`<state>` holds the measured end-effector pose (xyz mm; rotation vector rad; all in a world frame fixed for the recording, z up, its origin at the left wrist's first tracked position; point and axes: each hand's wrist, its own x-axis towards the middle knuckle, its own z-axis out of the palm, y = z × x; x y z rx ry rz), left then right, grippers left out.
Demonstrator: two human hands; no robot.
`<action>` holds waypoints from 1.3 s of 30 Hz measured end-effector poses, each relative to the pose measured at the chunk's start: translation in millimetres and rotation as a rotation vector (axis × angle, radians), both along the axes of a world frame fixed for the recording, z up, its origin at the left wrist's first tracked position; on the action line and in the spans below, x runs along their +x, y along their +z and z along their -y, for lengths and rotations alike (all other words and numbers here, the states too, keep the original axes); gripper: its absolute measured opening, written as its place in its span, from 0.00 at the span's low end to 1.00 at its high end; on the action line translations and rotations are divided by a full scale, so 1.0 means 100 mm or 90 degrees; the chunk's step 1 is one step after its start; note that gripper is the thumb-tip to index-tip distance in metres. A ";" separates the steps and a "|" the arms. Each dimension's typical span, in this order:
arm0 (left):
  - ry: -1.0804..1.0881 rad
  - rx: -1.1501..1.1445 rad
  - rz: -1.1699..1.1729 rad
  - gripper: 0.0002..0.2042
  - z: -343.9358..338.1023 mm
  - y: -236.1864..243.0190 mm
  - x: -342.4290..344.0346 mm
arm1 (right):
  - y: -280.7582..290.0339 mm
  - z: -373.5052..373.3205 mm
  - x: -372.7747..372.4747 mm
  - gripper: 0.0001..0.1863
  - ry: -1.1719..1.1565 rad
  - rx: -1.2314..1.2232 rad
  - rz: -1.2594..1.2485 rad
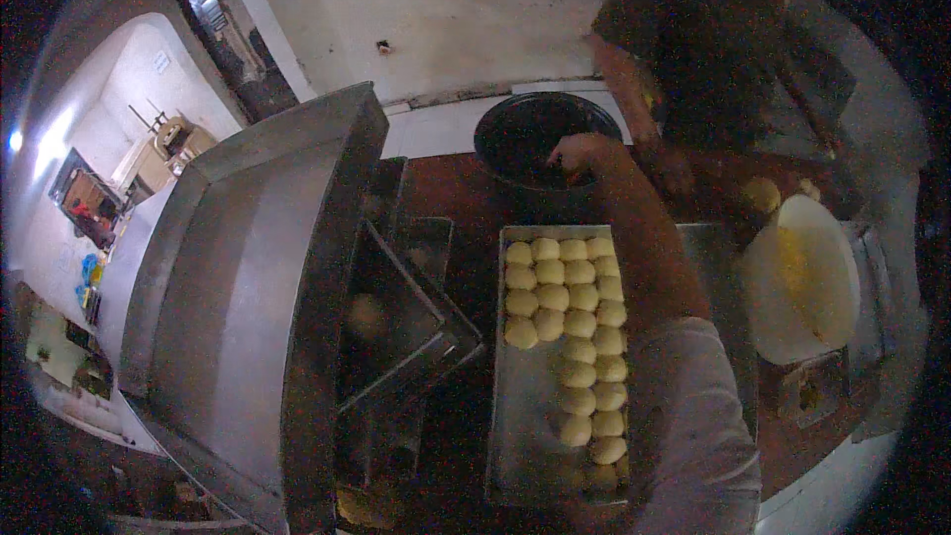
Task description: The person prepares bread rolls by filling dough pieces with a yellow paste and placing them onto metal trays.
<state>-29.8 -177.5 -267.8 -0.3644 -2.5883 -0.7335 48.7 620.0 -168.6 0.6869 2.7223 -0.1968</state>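
My right arm reaches across from the lower edge, and my right hand (pixel 584 152) is over the black round basin (pixel 505 144). Its fingers bend down together inside the rim; whatever is between them is lost in the dark. Beneath my forearm lies a metal baking tray (pixel 525 436). Rows of pale round dough balls (pixel 552 297) fill its far end and run down its right side, and the near left part is bare metal. My forearm covers some of the right edge. My left hand does not show.
Across the table stands another person (pixel 708 50), arms near the basin. At right are a white tub (pixel 802 277) with yellow stuff inside and some dough pieces (pixel 763 193). Dark metal pans (pixel 396 337) lean in a stack at left, beside a large steel trough (pixel 228 287).
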 end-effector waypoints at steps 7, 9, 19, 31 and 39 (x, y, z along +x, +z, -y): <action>0.003 0.032 0.020 0.20 -0.13 -0.08 0.02 | 0.39 0.53 0.20 0.17 -0.079 -0.213 -0.221; 0.011 0.046 0.018 0.20 -0.10 -0.07 0.06 | 0.72 0.79 0.32 0.16 -0.075 -0.306 -0.314; 0.014 0.443 -0.014 0.20 0.16 0.16 -0.29 | 2.46 2.34 0.51 0.16 0.022 -0.577 -0.894; -0.319 -0.097 -0.383 0.15 -0.09 2.74 -1.13 | 2.65 3.84 -0.53 0.11 0.077 -0.225 -0.365; -0.488 -0.021 -0.364 0.17 -0.06 2.72 -1.40 | 2.90 4.80 0.13 0.12 -0.045 -0.229 -0.287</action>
